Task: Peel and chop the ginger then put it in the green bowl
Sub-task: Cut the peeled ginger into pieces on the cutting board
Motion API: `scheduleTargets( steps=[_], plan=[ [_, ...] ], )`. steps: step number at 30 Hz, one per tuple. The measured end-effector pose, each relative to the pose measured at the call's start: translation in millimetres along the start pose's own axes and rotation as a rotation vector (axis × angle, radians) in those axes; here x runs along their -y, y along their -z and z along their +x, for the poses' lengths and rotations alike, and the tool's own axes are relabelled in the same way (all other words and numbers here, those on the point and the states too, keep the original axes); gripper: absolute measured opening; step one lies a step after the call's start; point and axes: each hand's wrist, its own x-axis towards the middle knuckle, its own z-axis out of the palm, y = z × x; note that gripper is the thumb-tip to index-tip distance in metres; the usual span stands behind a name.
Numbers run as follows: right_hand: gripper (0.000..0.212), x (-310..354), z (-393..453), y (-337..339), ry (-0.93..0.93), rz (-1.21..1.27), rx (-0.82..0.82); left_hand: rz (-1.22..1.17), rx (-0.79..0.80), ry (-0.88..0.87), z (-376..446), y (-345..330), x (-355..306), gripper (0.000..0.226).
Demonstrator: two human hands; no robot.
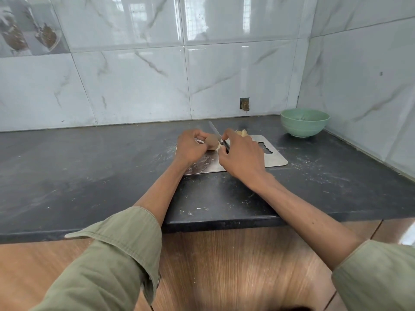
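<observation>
Gripping ginger w/ left fingers, right fingers clamped on knife; black counter, marble-tiled corner.

Two bare forearms run up from the lower corners of the frame toward its middle. Both wear olive-green shirt sleeves of a plain woven cloth, pushed back so the forearms show. The left sleeve, at lower left, ends in a wide stitched cuff that stands open and creased. The right sleeve, at lower right, shows a folded edge. The left hand and right hand are ungloved.
</observation>
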Motion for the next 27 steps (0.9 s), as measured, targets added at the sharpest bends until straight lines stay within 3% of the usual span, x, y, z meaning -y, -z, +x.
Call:
scheduleTargets(
  steps=[17,27],
  plan=[
    [0.018,-5,15,-9,-0.026,0.101,0.085,0.008,0.004,-0.079,-3,-1,0,0.015],
    [0.018,-3,4,-9,0.04,-0.019,0.081,0.005,-0.003,-0.063,-1,-1,1,0.016]
  ],
)
